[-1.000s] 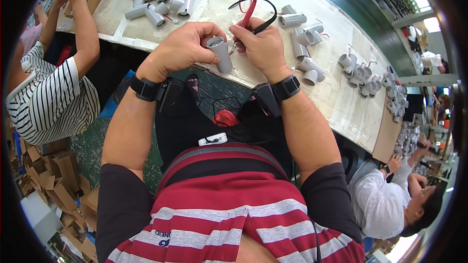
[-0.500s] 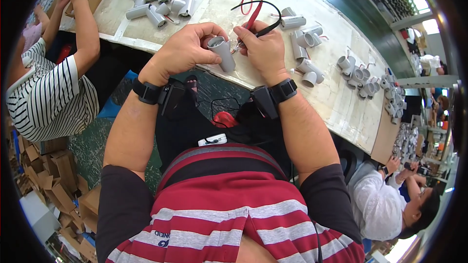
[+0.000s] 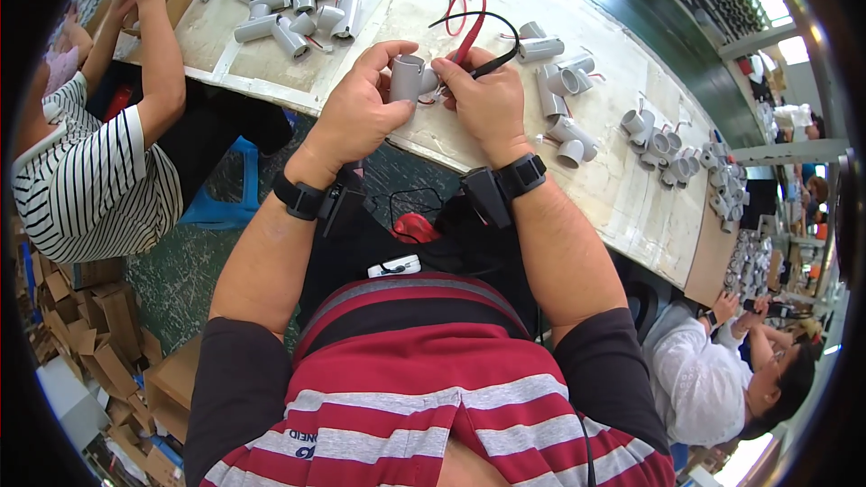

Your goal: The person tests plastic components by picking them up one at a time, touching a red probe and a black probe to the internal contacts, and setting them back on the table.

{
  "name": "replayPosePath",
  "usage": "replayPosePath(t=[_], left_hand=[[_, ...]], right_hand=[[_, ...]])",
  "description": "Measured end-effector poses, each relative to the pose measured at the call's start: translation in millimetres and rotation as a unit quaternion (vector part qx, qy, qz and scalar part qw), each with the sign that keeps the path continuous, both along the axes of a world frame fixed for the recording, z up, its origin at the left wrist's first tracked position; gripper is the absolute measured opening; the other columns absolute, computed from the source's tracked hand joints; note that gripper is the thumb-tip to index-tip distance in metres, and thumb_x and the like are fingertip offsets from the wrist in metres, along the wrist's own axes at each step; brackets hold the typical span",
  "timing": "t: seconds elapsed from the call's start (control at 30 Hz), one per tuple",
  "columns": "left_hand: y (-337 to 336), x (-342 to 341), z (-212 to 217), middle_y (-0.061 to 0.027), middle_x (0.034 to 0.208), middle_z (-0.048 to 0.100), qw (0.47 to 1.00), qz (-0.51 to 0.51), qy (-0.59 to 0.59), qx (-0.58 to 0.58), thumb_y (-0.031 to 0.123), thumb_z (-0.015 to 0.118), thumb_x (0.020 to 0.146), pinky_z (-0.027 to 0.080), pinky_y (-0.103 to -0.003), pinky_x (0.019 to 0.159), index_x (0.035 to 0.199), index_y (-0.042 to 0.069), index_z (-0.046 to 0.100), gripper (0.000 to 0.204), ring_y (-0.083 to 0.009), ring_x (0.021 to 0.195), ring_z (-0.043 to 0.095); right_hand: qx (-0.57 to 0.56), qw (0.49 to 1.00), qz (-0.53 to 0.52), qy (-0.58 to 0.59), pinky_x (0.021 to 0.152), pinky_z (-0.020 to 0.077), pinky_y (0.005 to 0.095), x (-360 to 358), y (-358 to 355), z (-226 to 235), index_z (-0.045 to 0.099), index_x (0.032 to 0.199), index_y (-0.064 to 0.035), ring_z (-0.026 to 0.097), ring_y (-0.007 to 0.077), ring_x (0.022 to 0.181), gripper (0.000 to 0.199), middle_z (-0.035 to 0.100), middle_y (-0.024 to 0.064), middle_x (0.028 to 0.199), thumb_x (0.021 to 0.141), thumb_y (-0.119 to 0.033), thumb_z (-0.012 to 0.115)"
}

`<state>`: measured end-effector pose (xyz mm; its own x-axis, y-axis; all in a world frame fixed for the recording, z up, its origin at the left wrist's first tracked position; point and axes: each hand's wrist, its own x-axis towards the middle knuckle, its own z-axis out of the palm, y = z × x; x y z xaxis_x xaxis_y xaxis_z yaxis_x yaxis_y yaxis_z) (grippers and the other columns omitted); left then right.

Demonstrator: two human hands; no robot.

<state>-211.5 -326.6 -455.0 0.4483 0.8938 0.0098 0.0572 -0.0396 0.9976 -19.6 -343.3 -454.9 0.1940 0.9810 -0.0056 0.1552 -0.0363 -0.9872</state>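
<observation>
My left hand (image 3: 359, 113) grips a grey plastic pipe fitting (image 3: 410, 78), its open end tilted up, just above the near edge of the long workbench (image 3: 622, 189). My right hand (image 3: 485, 99) is closed against the fitting's right side and pinches a red probe with its red and black leads (image 3: 475, 18), which loop away across the bench. Both wrists wear black bands.
A pile of grey fittings (image 3: 293, 0) lies at the far left, loose ones (image 3: 564, 104) lie to the right, and several more (image 3: 672, 149) sit further along. A person in a striped shirt (image 3: 86, 171) works at my left; another in white (image 3: 713, 379) sits at lower right. Cardboard boxes (image 3: 81, 325) cover the floor.
Both hands have shifted slightly with the fitting, which is now turned more upright; the grip is the same.
</observation>
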Motion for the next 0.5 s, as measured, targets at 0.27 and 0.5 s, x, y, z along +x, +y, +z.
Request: replayPosePath(t=[0.27,0.5], left_hand=[[-6,0,-18,-0.0087,0.111,0.064,0.998,0.02,-0.055,0.012,-0.002,0.077,0.083,0.055,-0.03,0.087,0.139,0.006,0.056,0.06,-0.0165,0.099,0.066],[-6,-1,-23,-0.0066,0.117,0.06,0.993,0.013,-0.037,0.112,-0.001,0.081,0.08,0.056,-0.033,0.091,0.13,0.004,0.062,0.053,-0.0179,0.105,0.065]], right_hand=[[0.018,1.0,-0.004,-0.009,0.052,0.0481,0.0225,0,2,-4,0.075,0.094,-0.0003,0.062,0.0067,0.059,0.021,0.07,0.002,0.072,0.094,-0.021,0.078],[0.023,0.999,-0.007,-0.033,0.052,0.0483,0.0228,0,1,-3,0.075,0.093,-0.0001,0.062,0.0074,0.058,0.021,0.069,0.002,0.071,0.094,-0.021,0.077]])
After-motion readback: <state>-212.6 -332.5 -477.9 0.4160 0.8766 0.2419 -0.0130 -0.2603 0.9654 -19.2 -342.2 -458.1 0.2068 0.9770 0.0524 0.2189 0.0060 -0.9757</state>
